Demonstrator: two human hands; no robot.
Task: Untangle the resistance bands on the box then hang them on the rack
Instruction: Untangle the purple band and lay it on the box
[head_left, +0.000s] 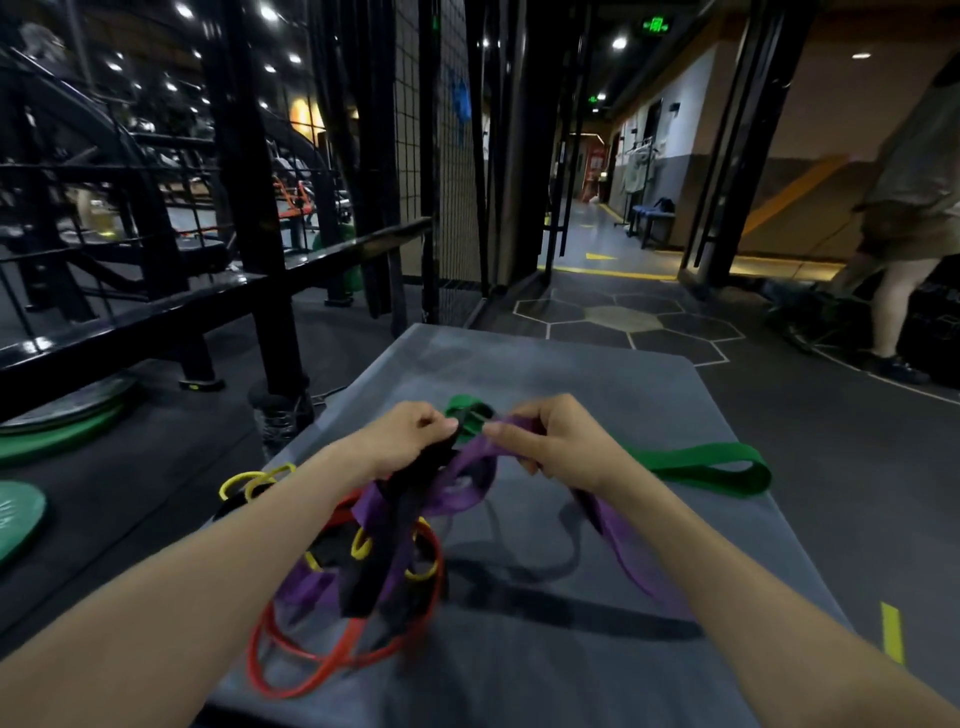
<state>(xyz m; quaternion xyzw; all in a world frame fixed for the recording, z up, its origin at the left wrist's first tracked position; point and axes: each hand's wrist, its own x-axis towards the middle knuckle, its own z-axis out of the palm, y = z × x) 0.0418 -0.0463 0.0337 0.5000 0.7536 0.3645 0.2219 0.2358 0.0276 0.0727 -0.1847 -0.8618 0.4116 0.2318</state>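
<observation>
Purple flat rubber band (470, 475) and black flat band (395, 525) cross in a knot lifted above the grey padded box (545, 364). The left hand (410, 439) pinches the black one; the right hand (550, 441) pinches the purple. Pulling apart could tighten the knot and drag the thin red loop (311, 660) off the box edge. Black steel rack (249, 218) stands left, dim gym beyond.
</observation>
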